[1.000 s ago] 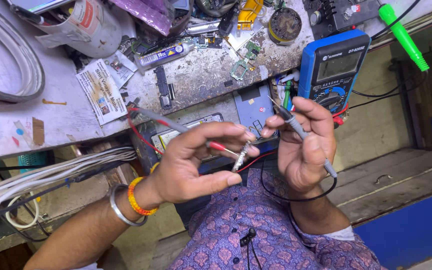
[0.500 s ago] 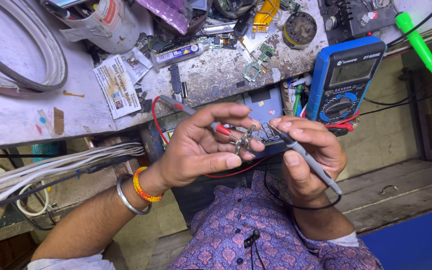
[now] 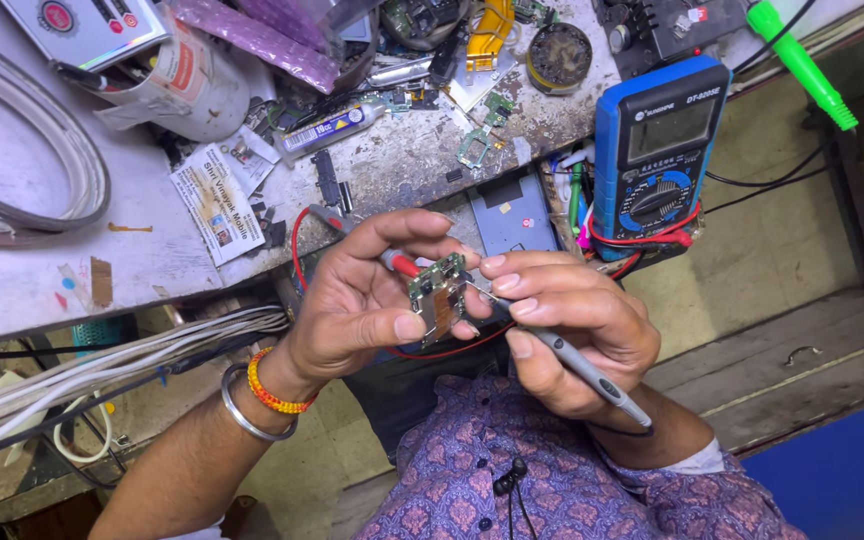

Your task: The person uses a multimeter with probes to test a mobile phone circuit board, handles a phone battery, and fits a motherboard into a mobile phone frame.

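While the left hand [image 3: 362,300] pinches a small board [image 3: 438,298] and a red probe [image 3: 392,260], the right hand [image 3: 572,325] grips a grey probe [image 3: 577,362] — tip touching the board. Beyond, a blue meter [image 3: 660,150] lies at the bench's [image 3: 152,260] near edge — clutter behind.

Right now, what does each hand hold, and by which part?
The left hand pinches a small circuit board by its edges, with a red probe across the fingers. The right hand grips a grey probe along its shaft, pen-style.
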